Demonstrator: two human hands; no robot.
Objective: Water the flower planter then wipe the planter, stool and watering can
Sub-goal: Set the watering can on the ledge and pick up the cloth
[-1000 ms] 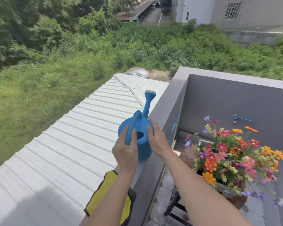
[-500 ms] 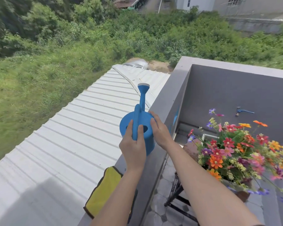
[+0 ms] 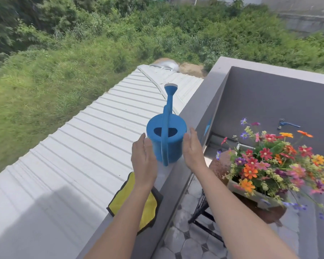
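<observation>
A blue watering can [image 3: 171, 144] stands upright on top of the grey parapet wall [image 3: 196, 116], its spout pointing away from me. My left hand [image 3: 143, 159] is just left of the can and my right hand [image 3: 193, 150] just right of it, both with fingers straight and a small gap to the can. A yellow cloth [image 3: 148, 206] lies on the wall under my left forearm. The flower planter [image 3: 254, 195], full of colourful flowers, sits on a black metal stool [image 3: 200, 206] at the right.
A white corrugated roof [image 3: 73, 156] drops away left of the wall, with grass and bushes beyond. A blue tap [image 3: 286, 124] sticks out of the grey inner wall. The balcony floor has patterned tiles [image 3: 185, 242].
Both hands held the can a second ago; they have now let go and drawn slightly apart. The can rests on the wall. The view has tilted down.
</observation>
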